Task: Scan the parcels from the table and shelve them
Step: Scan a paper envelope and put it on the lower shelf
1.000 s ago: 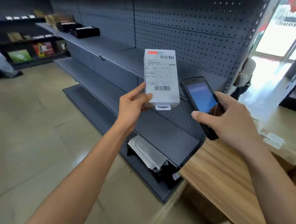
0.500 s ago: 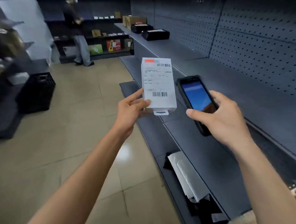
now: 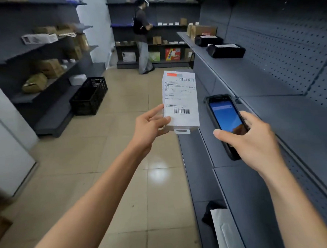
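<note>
White rectangular parcel box (image 3: 180, 102) with barcode labels stands upright above the floor, left hand (image 3: 149, 128) fingers (image 3: 154, 111) clamped on its lower edge; right hand (image 3: 254, 138) fingers wrap the black handheld scanner (image 3: 225, 118) beside it.

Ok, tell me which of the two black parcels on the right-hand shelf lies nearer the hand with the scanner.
The front black parcel, the larger-looking one with the white label on top. The other black parcel sits behind it, nearer the brown boxes, farther from the right hand.

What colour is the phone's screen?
Mostly blue, seen in the head view on the scanner phone.
</note>
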### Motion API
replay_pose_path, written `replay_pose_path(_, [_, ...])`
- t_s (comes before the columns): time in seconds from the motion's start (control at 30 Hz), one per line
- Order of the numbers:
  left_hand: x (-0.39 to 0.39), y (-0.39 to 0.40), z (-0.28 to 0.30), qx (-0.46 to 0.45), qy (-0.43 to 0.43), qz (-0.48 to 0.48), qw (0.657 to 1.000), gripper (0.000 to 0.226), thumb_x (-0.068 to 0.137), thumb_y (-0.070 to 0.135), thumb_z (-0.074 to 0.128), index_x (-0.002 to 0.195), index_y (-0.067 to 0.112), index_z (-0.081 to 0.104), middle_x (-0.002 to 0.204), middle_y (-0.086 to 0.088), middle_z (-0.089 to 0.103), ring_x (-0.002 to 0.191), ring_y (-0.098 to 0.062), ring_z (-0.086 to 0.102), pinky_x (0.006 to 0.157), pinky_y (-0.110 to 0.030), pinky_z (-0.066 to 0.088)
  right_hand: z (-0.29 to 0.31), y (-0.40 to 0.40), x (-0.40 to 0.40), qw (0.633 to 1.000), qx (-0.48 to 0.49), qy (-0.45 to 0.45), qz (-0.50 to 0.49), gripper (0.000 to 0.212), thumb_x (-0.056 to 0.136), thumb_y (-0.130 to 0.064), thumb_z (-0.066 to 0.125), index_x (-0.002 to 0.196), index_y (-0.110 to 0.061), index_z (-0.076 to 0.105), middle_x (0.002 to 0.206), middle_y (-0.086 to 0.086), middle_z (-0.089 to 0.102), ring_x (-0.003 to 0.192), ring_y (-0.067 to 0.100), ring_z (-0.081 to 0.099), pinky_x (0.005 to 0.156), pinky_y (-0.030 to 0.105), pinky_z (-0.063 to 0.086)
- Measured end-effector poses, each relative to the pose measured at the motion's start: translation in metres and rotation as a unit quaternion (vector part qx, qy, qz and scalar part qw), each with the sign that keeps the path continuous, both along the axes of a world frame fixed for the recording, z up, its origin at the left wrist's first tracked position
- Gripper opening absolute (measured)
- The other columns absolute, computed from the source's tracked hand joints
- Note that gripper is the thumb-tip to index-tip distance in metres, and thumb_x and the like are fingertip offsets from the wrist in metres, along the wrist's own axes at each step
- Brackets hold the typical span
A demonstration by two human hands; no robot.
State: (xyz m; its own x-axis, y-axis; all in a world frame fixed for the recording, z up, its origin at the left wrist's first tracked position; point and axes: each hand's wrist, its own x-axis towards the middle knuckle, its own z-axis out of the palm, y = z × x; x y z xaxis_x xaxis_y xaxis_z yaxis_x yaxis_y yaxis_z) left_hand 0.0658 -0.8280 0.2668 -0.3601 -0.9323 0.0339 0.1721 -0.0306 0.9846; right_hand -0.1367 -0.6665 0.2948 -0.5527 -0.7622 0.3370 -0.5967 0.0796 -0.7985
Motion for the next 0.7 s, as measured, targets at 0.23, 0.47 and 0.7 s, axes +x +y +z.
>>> replay_pose_path(0.23, [-0.006, -0.087, -0.003, -0.003, -0.003, 0.018, 1.000, 0.054, 0.094, 0.003, 0.068, 0.145, 0.014, 0.058, 0.109, -0.007, 0.079, 0.102, -0.026, 0.075, 0.087, -0.037, 0.062, 0.000, -0.092, -0.011, 1.000, 0.014, 0.010, 0.010, 0.063, 0.063, -0.057, 0.083, 0.109, -0.035, 0.046, 0.086, -0.011, 0.064, 0.076, -0.003, 0.058, 0.064, 0.024, 0.043])
replay_pose_path(0.47, [-0.010, -0.213, 0.006, -0.021, 0.001, -0.002, 1.000, 0.052, 0.095, -0.001, 0.064, 0.145, 0.013, 0.058, 0.113, -0.009, 0.078, 0.100, -0.022, 0.076, 0.085, -0.031, 0.063, 0.010, -0.212, -0.009, 0.999, 0.029, 0.015, -0.004, 0.050, 0.070, -0.050, 0.087, 0.091, -0.018, 0.055, 0.072, -0.004, 0.058, 0.067, 0.011, 0.052, 0.061, 0.029, 0.044])
replay_pose_path(0.7, [-0.023, -0.326, 0.022, -0.044, -0.016, -0.060, 0.997, 0.046, 0.096, 0.000, 0.062, 0.135, 0.024, 0.065, 0.108, -0.003, 0.080, 0.094, -0.016, 0.075, 0.086, -0.033, 0.061, 0.023, -0.311, -0.012, 0.999, 0.019, 0.021, -0.037, 0.044, 0.068, -0.053, 0.083, 0.089, -0.020, 0.063, 0.068, -0.007, 0.061, 0.059, 0.007, 0.051, 0.061, 0.033, 0.045])
